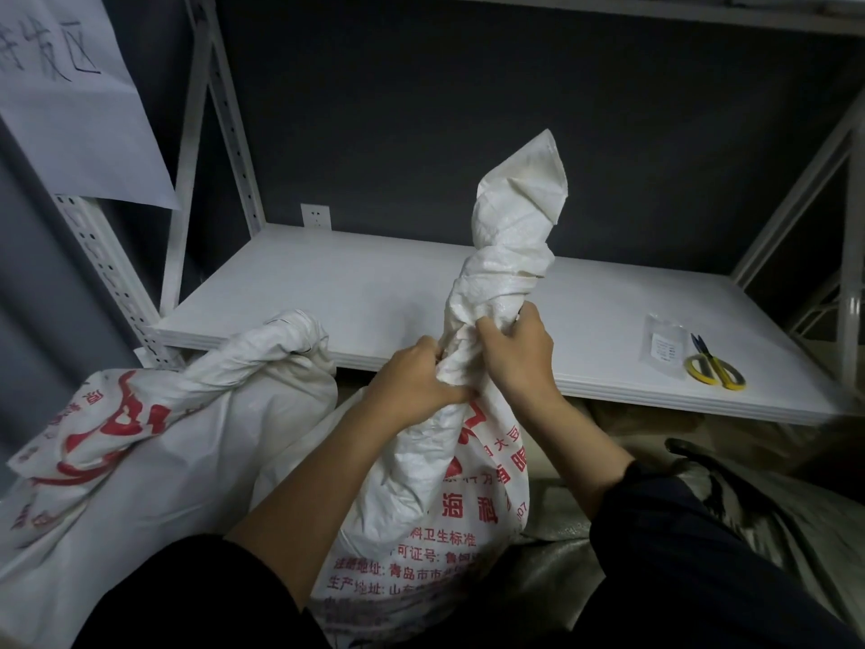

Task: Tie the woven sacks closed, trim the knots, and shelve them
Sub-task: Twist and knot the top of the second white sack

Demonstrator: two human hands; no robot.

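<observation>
1. A second sack point(164, 414) slumps at the left, its twisted neck leaning against the front left corner of the shelf point(374, 292)
2. Yellow-handled scissors point(715, 367) lie near the shelf's front right edge, with a small clear packet point(667, 346) just beside them on the left; both are well apart from the hands
3. A paper sign point(79, 96) with handwritten characters hangs over the left post point(103, 264), and a white socket point(316, 216) sits on the dark wall just above the back of the shelf
4. A crumpled grey sheet point(561, 545) lies low on the right, below shelf level
5. The shelf board between the second sack's neck and the packet is bare white; its front edge runs just behind the hands, and another board crosses overhead at the top of the view
6. The sack point(444, 508), white with red print, stands upright between the person's forearms, in front of the shelf and below its edge
7. Its neck point(505, 255) is twisted into a rope and rises above the hands, its loose end standing in front of the dark wall
8. The left hand point(416, 381) grips the base of the twist, fingers curled tight into the fabric
9. The right hand point(515, 348) clamps the neck just above and beside it, fingers wrapped round the far side; the two hands almost touch
</observation>
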